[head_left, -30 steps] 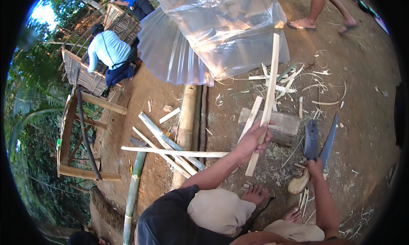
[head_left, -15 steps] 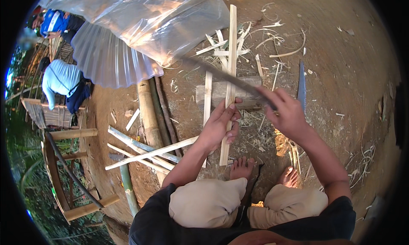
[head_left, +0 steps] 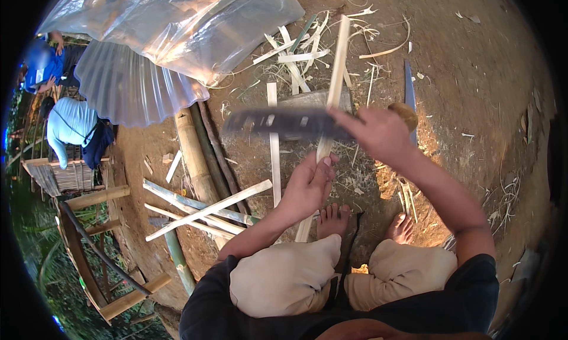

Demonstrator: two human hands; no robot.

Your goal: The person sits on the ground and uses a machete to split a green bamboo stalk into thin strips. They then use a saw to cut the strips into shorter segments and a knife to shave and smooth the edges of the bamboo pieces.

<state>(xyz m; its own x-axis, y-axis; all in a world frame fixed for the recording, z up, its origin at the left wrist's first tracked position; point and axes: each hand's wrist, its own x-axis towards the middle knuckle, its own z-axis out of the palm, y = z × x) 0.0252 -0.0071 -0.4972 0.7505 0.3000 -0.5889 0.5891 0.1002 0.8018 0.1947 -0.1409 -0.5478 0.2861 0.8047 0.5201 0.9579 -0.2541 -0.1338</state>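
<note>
My left hand (head_left: 309,185) is wrapped round the lower part of a long pale bamboo strip (head_left: 339,62). The strip slants up and to the right, its upper end past a wooden block (head_left: 322,98) on the ground. My right hand (head_left: 381,136) grips a machete by its brown handle (head_left: 403,116). The machete's dark blade (head_left: 284,123) points left, broad side showing, and crosses the strip just above my left hand. Motion blurs it, and I cannot tell whether it touches the strip. Another pale strip (head_left: 274,144) lies on the ground left of my left hand.
Shavings and offcuts (head_left: 302,55) lie beyond the block. A blue saw blade (head_left: 409,94) is at the right. Crossed strips (head_left: 207,210), a bamboo pole (head_left: 193,150), clear corrugated sheeting (head_left: 139,85) and plastic film (head_left: 195,26) lie leftward. Two people (head_left: 80,124) are at the far left.
The machete blade has swung from slanting up-left, nearly edge-on, to lying across with its broad side showing. The bamboo strip leans further right at its top. The whole view has shifted slightly.
</note>
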